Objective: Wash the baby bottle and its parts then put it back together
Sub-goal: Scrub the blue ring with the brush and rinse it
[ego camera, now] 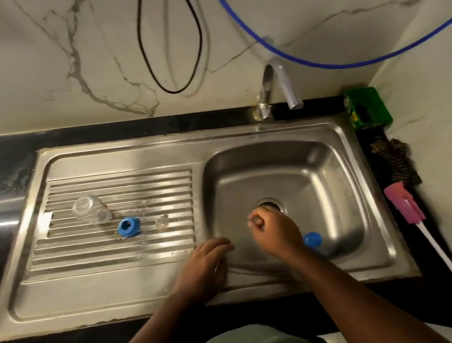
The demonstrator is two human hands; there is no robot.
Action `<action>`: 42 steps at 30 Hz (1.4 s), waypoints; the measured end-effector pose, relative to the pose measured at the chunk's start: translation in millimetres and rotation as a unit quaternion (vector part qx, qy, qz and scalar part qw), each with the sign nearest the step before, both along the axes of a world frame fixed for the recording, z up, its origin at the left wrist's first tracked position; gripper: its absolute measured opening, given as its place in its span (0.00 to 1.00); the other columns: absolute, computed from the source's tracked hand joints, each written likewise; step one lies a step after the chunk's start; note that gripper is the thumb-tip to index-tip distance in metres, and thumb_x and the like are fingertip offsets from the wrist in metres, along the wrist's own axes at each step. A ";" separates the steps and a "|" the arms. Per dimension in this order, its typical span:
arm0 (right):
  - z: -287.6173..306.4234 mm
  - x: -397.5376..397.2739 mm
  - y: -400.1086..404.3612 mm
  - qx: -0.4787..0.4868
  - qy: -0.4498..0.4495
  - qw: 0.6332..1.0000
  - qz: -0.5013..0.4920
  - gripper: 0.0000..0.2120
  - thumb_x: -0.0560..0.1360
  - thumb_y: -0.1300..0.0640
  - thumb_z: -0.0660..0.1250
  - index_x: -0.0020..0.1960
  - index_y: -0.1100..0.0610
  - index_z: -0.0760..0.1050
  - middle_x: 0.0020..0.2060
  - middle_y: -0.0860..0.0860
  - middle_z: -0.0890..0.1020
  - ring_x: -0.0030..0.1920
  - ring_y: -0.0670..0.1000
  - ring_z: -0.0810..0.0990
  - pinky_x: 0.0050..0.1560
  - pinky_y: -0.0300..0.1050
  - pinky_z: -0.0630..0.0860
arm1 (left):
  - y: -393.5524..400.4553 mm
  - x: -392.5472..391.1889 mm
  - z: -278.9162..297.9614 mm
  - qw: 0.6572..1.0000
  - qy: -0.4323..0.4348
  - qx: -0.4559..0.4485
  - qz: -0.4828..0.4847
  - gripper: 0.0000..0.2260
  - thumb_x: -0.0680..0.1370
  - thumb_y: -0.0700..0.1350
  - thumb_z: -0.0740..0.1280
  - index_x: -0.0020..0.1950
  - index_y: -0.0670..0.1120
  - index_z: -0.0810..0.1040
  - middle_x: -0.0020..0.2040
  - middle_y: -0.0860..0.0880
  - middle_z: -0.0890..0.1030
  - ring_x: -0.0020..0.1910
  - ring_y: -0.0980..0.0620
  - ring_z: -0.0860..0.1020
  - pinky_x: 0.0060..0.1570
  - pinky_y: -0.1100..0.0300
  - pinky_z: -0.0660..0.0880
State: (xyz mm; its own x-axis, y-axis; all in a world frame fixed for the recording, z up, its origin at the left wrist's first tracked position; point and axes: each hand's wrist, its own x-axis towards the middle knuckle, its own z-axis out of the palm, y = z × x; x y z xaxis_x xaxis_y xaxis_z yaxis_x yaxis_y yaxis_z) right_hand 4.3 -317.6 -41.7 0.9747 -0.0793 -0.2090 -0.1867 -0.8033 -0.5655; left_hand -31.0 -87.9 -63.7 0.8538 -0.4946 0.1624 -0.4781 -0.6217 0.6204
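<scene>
Washed parts drain on the ribs; the cap waits in the basin.
We rest our left hand (205, 265), fingers relaxed, on the sink (242, 135) rim; our right hand (274, 232) is curled over the drain, its contents unclear; bottle (91, 210), ring (128, 226) and teat (162, 222) lie at ten o'clock, cap (313, 240) at three.

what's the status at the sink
Left hand open on basin rim; right hand curled over drain. Bottle, blue ring on drainboard. Nothing blocking.
</scene>
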 end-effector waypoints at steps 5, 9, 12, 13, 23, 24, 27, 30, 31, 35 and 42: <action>-32.9 -7.7 -105.7 -0.126 0.198 0.972 0.012 0.19 0.75 0.50 0.70 0.65 0.50 0.78 0.62 0.56 0.77 0.62 0.61 0.79 0.61 0.50 0.77 | -65.5 19.4 -2.4 0.992 0.101 0.071 0.006 0.17 0.77 0.49 0.61 0.60 0.49 0.85 0.61 0.49 0.84 0.58 0.47 0.83 0.59 0.55 0.79; -54.3 -5.3 -133.3 -0.154 0.295 0.939 0.085 0.22 0.76 0.50 0.72 0.67 0.52 0.73 0.65 0.58 0.74 0.62 0.62 0.80 0.63 0.51 0.77 | -96.6 30.8 -5.7 0.975 0.202 0.088 0.040 0.18 0.76 0.50 0.63 0.63 0.49 0.84 0.63 0.49 0.83 0.60 0.46 0.83 0.61 0.56 0.78; -66.0 -1.2 -135.5 -0.158 0.314 0.927 0.130 0.16 0.77 0.56 0.67 0.65 0.53 0.75 0.66 0.58 0.74 0.63 0.61 0.80 0.64 0.51 0.76 | -110.5 36.1 -5.7 0.971 0.217 0.088 0.056 0.14 0.79 0.46 0.67 0.63 0.48 0.83 0.62 0.49 0.83 0.61 0.48 0.82 0.62 0.57 0.76; -67.6 -0.5 -134.5 -0.166 0.309 0.926 0.138 0.16 0.78 0.57 0.66 0.65 0.53 0.75 0.67 0.58 0.74 0.63 0.61 0.80 0.64 0.52 0.76 | -113.6 37.0 -5.0 0.971 0.215 0.088 0.060 0.13 0.80 0.45 0.68 0.63 0.48 0.83 0.62 0.49 0.83 0.61 0.49 0.82 0.62 0.58 0.76; -76.0 29.3 -116.9 0.035 0.257 0.966 0.005 0.18 0.81 0.46 0.66 0.69 0.50 0.75 0.61 0.55 0.81 0.56 0.57 0.83 0.52 0.45 0.77 | -123.4 66.4 -14.7 0.956 0.256 0.074 0.125 0.12 0.81 0.41 0.70 0.64 0.47 0.84 0.61 0.50 0.84 0.61 0.53 0.81 0.65 0.58 0.76; -68.4 39.2 -112.5 0.100 0.243 0.964 -0.049 0.17 0.82 0.45 0.64 0.69 0.49 0.76 0.60 0.55 0.82 0.51 0.57 0.84 0.47 0.44 0.79 | -125.4 74.9 -14.7 0.956 0.252 0.064 0.138 0.12 0.81 0.41 0.70 0.63 0.48 0.84 0.60 0.50 0.85 0.60 0.53 0.82 0.65 0.55 0.77; -41.3 71.4 -101.8 0.272 0.177 0.931 -0.165 0.14 0.79 0.36 0.64 0.60 0.38 0.80 0.56 0.53 0.83 0.44 0.57 0.86 0.41 0.52 0.86 | -139.2 116.5 -3.2 0.956 0.222 0.029 0.188 0.10 0.81 0.44 0.70 0.62 0.49 0.84 0.57 0.50 0.86 0.56 0.51 0.84 0.58 0.58 0.78; -17.9 97.6 -96.1 0.363 0.113 0.906 -0.185 0.13 0.71 0.38 0.76 0.51 0.38 0.78 0.53 0.51 0.83 0.49 0.57 0.86 0.49 0.64 0.85 | -167.4 179.3 35.0 0.944 0.212 -0.044 0.248 0.11 0.83 0.48 0.68 0.64 0.47 0.82 0.54 0.49 0.86 0.53 0.51 0.84 0.50 0.64 0.76; -6.1 106.3 -93.3 0.399 0.092 0.891 -0.197 0.15 0.71 0.46 0.79 0.53 0.42 0.76 0.53 0.51 0.83 0.48 0.58 0.87 0.50 0.66 0.84 | -178.6 200.3 50.0 0.936 0.233 -0.081 0.252 0.13 0.84 0.50 0.67 0.67 0.48 0.80 0.54 0.50 0.85 0.53 0.53 0.83 0.49 0.65 0.77; 13.4 134.1 -89.4 0.446 0.027 0.879 -0.167 0.27 0.73 0.62 0.78 0.67 0.50 0.72 0.60 0.49 0.79 0.56 0.51 0.83 0.54 0.51 0.84 | -208.4 267.4 88.9 0.923 0.278 -0.138 0.228 0.14 0.82 0.54 0.68 0.65 0.51 0.79 0.54 0.49 0.85 0.53 0.51 0.84 0.56 0.48 0.83; 26.1 142.8 -93.2 0.380 -0.029 0.912 -0.153 0.24 0.75 0.49 0.77 0.68 0.50 0.76 0.57 0.45 0.84 0.55 0.43 0.84 0.53 0.42 0.83 | -216.9 288.2 100.5 0.919 0.273 -0.089 0.269 0.05 0.83 0.43 0.70 0.48 0.47 0.77 0.41 0.51 0.79 0.40 0.55 0.78 0.42 0.60 0.78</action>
